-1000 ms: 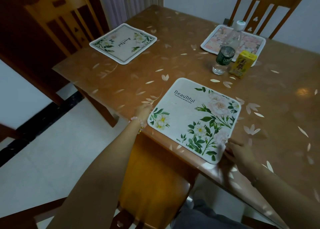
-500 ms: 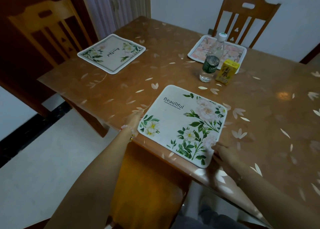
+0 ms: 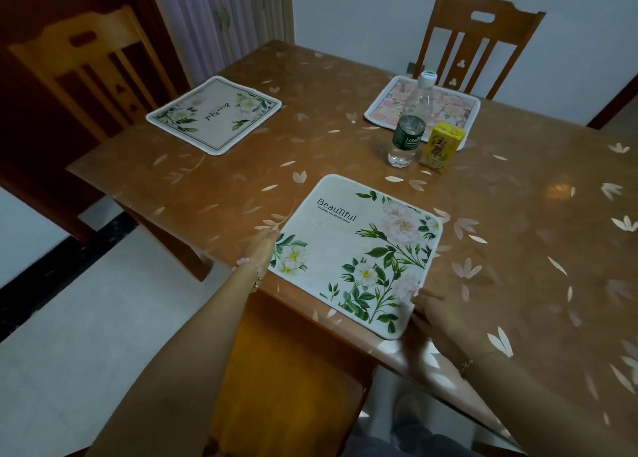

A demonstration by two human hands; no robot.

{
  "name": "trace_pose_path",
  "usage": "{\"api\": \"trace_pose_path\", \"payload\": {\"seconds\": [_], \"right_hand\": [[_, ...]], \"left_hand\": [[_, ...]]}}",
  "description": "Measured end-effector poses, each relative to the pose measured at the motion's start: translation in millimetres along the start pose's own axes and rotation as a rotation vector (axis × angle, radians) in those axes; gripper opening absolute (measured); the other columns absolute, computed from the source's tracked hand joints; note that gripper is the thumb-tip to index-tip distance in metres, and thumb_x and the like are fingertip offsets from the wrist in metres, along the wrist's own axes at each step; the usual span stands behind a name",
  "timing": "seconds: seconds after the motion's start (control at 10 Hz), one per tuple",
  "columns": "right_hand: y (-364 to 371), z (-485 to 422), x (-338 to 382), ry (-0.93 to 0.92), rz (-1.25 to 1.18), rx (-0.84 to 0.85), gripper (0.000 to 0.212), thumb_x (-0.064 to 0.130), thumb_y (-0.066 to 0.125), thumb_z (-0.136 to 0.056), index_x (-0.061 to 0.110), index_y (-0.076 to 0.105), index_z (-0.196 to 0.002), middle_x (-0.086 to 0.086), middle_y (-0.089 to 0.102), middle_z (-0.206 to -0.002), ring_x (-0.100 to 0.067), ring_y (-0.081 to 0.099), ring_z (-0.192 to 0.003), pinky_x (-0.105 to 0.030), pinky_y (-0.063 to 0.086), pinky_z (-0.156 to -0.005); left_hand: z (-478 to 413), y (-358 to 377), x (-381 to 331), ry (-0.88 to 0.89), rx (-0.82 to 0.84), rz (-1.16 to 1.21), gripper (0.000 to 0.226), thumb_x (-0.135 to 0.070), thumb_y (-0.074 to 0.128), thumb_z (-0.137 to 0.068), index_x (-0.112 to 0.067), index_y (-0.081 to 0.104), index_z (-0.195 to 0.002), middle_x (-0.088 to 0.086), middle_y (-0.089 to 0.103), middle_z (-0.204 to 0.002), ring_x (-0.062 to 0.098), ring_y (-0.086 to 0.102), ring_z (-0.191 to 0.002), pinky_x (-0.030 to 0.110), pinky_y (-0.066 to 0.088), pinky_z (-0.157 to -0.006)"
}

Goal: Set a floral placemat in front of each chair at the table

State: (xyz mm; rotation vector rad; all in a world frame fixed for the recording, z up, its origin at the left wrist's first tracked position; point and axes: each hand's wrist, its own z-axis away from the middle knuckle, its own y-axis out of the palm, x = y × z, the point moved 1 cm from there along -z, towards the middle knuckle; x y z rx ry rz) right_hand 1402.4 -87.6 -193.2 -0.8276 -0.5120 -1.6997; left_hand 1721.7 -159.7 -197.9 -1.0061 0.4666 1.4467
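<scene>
You have three floral mats down on the table (image 3: 518, 235). The nearest placemat (image 3: 348, 253), printed "Beautiful" with green leaves and pale blooms, lies flat at the near edge, just above the orange seat of the near chair (image 3: 286, 370). Your left hand (image 3: 264, 246) rests flat against its left side, fingers extended and not clamped on anything. Your right hand (image 3: 436, 315) sits at the mat's near right corner, fingers touching the border; whether they pinch it or only press, you cannot tell from here.

A second placemat (image 3: 214, 115) lies at the left edge in front of the left chair (image 3: 79, 73). A pink-patterned placemat (image 3: 445, 106) lies at the far edge before the far chair (image 3: 480, 42), with a water bottle (image 3: 411, 125) and a yellow drink carton (image 3: 442, 147) standing near its front edge.

Every chair in view seems served. The right side of the table runs out of view, so you cannot tell if another seat waits there. The near mat looks slightly skewed to the edge and may want squaring.
</scene>
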Motion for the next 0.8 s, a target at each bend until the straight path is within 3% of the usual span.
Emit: {"api": "trace_pose_path", "payload": {"seconds": [0.2, 0.3, 0.4, 0.5, 0.6, 0.7, 0.8], "right_hand": [[-1.7, 9.9, 1.6, -0.004, -0.024, 0.064, 0.031, -0.005, 0.046, -0.085, 0.018, 0.056, -0.067, 0.001, 0.058, -0.060, -0.012, 0.056, -0.060, -0.018, 0.046, -0.041], [-6.1, 10.8, 3.0, 0.006, -0.020, 0.096, 0.028, -0.003, 0.046, -0.086, 0.016, 0.057, -0.068, -0.001, 0.057, -0.057, -0.012, 0.051, -0.056, -0.023, 0.046, -0.052], [-9.2, 14.0, 4.7, 0.000, -0.020, 0.122, 0.021, -0.004, 0.045, -0.085, 0.009, 0.054, -0.072, -0.007, 0.048, -0.067, -0.014, 0.044, -0.058, -0.025, 0.040, -0.058], [-12.2, 16.5, 5.5, 0.016, -0.038, 0.129, 0.024, -0.005, 0.045, -0.086, 0.008, 0.064, -0.081, -0.007, 0.059, -0.070, -0.012, 0.048, -0.058, -0.024, 0.043, -0.057], [-21.5, 20.2, 15.2, -0.057, -0.021, 0.106, 0.025, -0.007, 0.044, -0.085, 0.004, 0.066, -0.088, -0.022, 0.060, -0.077, -0.016, 0.047, -0.060, -0.027, 0.042, -0.057], [-26.2, 16.8, 28.1, -0.180, 0.035, 0.061, 0.023, -0.004, 0.048, -0.088, 0.010, 0.065, -0.080, -0.009, 0.062, -0.061, -0.012, 0.051, -0.052, -0.022, 0.043, -0.050], [-29.9, 17.1, 51.0, -0.255, 0.045, 0.045, 0.022, -0.002, 0.048, -0.088, 0.015, 0.061, -0.085, 0.000, 0.056, -0.059, -0.006, 0.050, -0.043, -0.015, 0.039, -0.040]], "left_hand": [[17.7, 5.8, -6.4, 0.032, -0.013, -0.104, 0.044, -0.038, 0.044, -0.091, -0.016, 0.051, -0.129, 0.008, 0.052, -0.134, 0.021, 0.048, -0.111, 0.027, 0.028, -0.087], [19.6, 7.2, -4.7, 0.063, -0.018, -0.154, 0.041, -0.033, 0.042, -0.094, -0.011, 0.051, -0.127, 0.012, 0.052, -0.134, 0.025, 0.049, -0.113, 0.027, 0.031, -0.086], [22.0, 6.6, -1.8, 0.086, -0.069, -0.205, 0.037, -0.026, 0.041, -0.096, -0.005, 0.052, -0.124, 0.015, 0.052, -0.132, 0.029, 0.048, -0.118, 0.027, 0.032, -0.084], [25.2, 8.6, -2.5, 0.084, -0.110, -0.259, 0.032, -0.018, 0.039, -0.096, 0.002, 0.055, -0.117, 0.020, 0.054, -0.129, 0.033, 0.049, -0.116, 0.028, 0.034, -0.082], [32.8, 14.2, -13.1, 0.098, -0.149, -0.314, 0.035, -0.015, 0.032, -0.098, 0.006, 0.056, -0.112, 0.024, 0.055, -0.126, 0.037, 0.051, -0.114, 0.033, 0.038, -0.082], [36.1, 19.1, -24.7, 0.172, -0.172, -0.350, 0.030, -0.013, 0.035, -0.097, 0.000, 0.060, -0.107, 0.022, 0.058, -0.122, 0.036, 0.053, -0.110, 0.029, 0.035, -0.078], [48.4, 39.1, -42.7, 0.302, -0.101, -0.267, 0.024, -0.010, 0.046, -0.093, -0.006, 0.066, -0.105, 0.013, 0.063, -0.115, 0.029, 0.056, -0.101, 0.027, 0.040, -0.076]]}}
